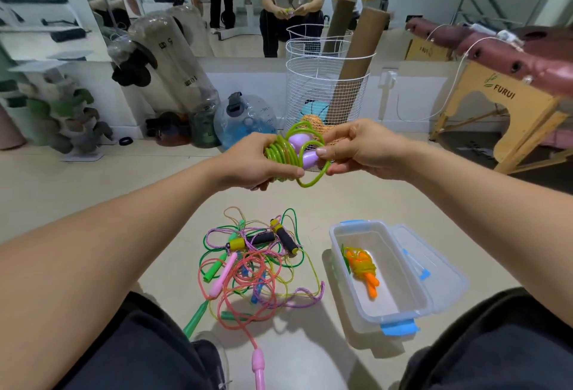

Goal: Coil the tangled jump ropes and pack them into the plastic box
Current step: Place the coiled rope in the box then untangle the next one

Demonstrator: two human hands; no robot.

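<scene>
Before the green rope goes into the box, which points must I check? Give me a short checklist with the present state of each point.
1. Green rope is coiled: ok, loops are bunched around its purple handles.
2. Free end is tucked: not ok, one loop hangs loose below the right hand.
3. Left hand holds the coil firmly: ok.
4. Plastic box is open: ok, the lid lies beside it.
5. Room in the box: ok, only the orange-handled rope lies inside.
6. Coil is free of the tangled pile: ok, no strand links them.

Pink handle (259, 369) cut off at bottom edge
</scene>
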